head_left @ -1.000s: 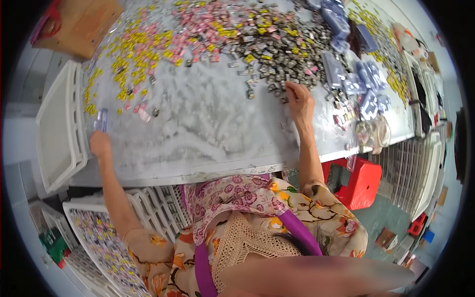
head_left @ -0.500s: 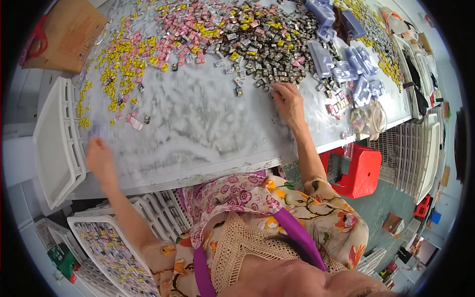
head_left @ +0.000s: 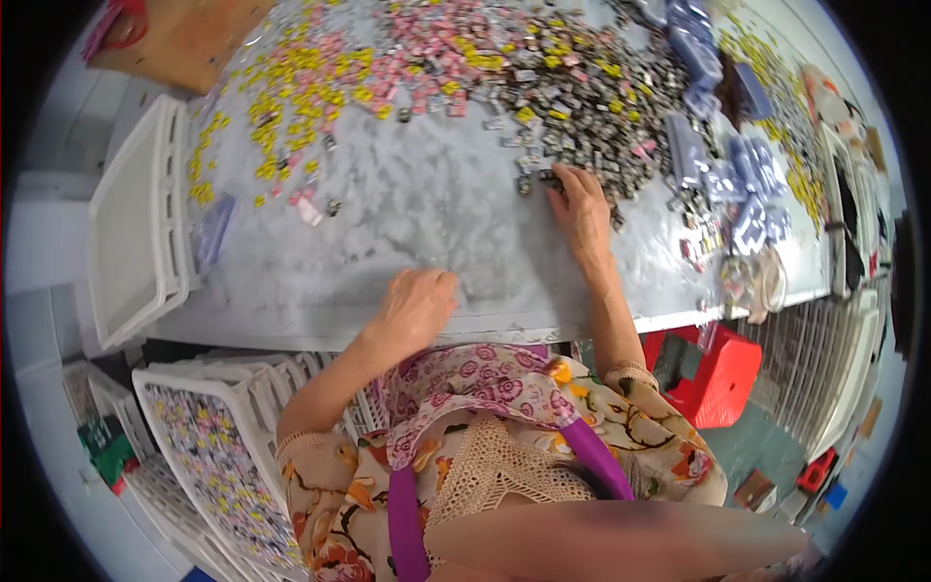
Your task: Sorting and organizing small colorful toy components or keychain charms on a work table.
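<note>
My left hand [head_left: 417,306], its fingers curled in, is over the table's near edge in front of me; whatever it may hold is hidden. My right hand [head_left: 582,218] reaches to the near edge of a heap of small dark pieces [head_left: 592,107], fingers bent down and drawn together among them. A few loose dark pieces [head_left: 525,184] lie beside its fingertips. Pink pieces [head_left: 427,97] and yellow pieces [head_left: 267,126] spread out to the left of the dark heap. A clear bluish plastic tray [head_left: 215,229] stands on the table at the left, by a white crate.
The white crate [head_left: 141,223] leans at the table's left end. Several bluish plastic trays [head_left: 687,150] and a clear round container [head_left: 745,279] are on the right. A filled crate [head_left: 218,466] stands below left, a red stool [head_left: 718,378] below right. A cardboard box [head_left: 184,44] sits far left.
My left hand has moved right from beside the clear bluish tray, which stays at the left. My right hand remains at the dark heap. The whole view has shifted slightly.
</note>
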A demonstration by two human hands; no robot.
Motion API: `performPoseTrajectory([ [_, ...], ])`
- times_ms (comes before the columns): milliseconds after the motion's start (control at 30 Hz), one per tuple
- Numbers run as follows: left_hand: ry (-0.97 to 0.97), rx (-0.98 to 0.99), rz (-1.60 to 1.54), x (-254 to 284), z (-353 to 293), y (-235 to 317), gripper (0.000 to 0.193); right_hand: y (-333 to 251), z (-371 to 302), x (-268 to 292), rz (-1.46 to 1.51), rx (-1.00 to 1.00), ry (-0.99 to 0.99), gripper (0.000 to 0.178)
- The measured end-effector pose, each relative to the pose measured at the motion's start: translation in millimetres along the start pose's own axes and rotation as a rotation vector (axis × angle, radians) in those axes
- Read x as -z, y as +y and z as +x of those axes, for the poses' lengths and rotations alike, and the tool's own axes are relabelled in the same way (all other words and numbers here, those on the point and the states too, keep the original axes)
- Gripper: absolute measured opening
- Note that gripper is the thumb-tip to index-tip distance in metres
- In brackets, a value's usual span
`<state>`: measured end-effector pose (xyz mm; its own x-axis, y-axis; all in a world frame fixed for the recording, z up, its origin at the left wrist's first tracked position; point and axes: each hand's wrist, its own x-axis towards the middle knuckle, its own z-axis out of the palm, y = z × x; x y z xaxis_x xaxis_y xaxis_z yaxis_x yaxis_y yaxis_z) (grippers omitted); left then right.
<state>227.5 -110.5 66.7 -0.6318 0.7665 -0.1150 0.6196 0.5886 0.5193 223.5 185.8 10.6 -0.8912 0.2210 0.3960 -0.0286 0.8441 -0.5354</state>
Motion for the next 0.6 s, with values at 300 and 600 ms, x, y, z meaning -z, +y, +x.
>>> performPoseTrajectory([
  [300, 0.594, 0.144, -0.006, 64.1, 136.9, -157.2, 0.015, -70.1, 49.2, -52.3, 0.298, 0.253, -0.179, 0.031],
  [600, 0.598, 0.110, 0.132, 64.9, 160.4, -180.0, 0.023, -76.1, 99.3, -114.2, 0.298, 0.337, -0.149, 0.025],
])
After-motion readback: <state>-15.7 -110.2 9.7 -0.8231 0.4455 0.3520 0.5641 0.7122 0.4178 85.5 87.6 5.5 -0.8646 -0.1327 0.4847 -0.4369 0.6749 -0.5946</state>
